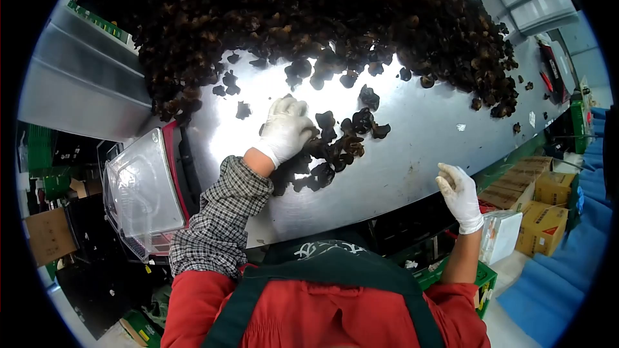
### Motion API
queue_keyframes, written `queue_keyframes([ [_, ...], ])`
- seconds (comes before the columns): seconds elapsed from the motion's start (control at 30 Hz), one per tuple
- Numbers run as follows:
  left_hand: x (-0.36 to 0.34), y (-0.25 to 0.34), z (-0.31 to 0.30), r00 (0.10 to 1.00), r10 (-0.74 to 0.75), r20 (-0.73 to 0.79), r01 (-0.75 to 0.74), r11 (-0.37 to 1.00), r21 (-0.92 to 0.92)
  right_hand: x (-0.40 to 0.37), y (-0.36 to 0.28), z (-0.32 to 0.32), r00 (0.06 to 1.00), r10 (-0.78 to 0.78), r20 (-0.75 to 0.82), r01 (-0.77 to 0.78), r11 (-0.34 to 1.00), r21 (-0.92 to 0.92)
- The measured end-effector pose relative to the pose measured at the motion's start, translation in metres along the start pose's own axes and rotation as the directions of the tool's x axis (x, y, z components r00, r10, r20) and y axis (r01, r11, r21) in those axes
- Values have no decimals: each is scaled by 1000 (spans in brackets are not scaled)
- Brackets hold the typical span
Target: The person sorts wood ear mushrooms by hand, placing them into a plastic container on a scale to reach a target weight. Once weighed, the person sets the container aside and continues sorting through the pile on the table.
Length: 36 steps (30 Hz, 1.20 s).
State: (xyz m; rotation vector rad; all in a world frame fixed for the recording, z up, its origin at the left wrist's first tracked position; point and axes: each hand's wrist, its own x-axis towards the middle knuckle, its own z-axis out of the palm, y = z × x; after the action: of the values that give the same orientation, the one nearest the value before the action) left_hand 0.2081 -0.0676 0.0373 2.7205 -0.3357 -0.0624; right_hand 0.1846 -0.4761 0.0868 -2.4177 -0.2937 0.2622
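Note:
My left hand point(285, 130), in a white glove, is on the metal table with its fingers curled down and closed. Whatever lies under the fingers is hidden; a dark edge shows beside them. Just right of it is a loose cluster of dark wood ear mushrooms point(348, 145), and a few more lie near the wrist. My right hand point(461, 196), also gloved, hangs over the table's near edge at the right. Its fingers are apart and nothing is in them. A large heap of wood ear mushrooms point(309, 6) covers the far side of the table.
The shiny metal table point(400, 135) runs across the view. At the left stands a scale point(145, 180) under clear plastic, with a metal panel point(84, 74) behind. Another red and black device point(553, 67) sits far right. Cardboard boxes point(541, 225) and a green crate point(485, 283) are below, right.

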Motion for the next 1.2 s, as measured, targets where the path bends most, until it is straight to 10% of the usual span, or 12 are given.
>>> queue_keyframes([
  [0.17,-16,-7,-29,881,-212,-423,22,911,-411,-8,-10,-15,996,77,-38,-75,995,66],
  [0.23,-27,6,-35,844,-504,-184,144,544,-827,-16,-7,-19,989,127,-74,-117,986,118],
  [0.37,-31,95,-27,928,-352,124,287,459,-841,-26,-6,-38,978,77,-191,-65,995,70],
  [0.4,-35,117,2,999,-22,23,29,356,-934,-27,5,-39,964,144,-223,-115,983,142],
  [0.43,-27,152,-17,928,239,286,142,483,-864,-24,1,-41,952,162,-260,-117,977,178],
  [0.57,-41,151,-14,904,250,-347,-428,543,-723,-8,-5,-32,962,4,-274,10,999,49],
  [0.67,-48,72,-17,921,-190,-341,-48,811,-583,16,-22,8,980,-146,-135,138,988,-69],
  [0.83,-19,5,-10,981,-182,62,177,981,75,53,-77,54,945,-324,53,317,942,113],
  [0.93,-13,-11,-5,973,-225,54,227,973,-31,54,-82,45,956,-288,49,276,946,170],
  [1.03,-22,-7,-20,840,-480,-253,140,642,-754,44,-62,31,967,-254,-14,253,956,147],
  [1.1,-21,22,-45,808,-587,51,58,-7,-998,33,-50,16,975,-207,-85,213,974,75],
  [1.2,-25,92,-45,997,-59,-41,0,569,-823,23,-23,-2,963,-81,-257,98,994,56],
])
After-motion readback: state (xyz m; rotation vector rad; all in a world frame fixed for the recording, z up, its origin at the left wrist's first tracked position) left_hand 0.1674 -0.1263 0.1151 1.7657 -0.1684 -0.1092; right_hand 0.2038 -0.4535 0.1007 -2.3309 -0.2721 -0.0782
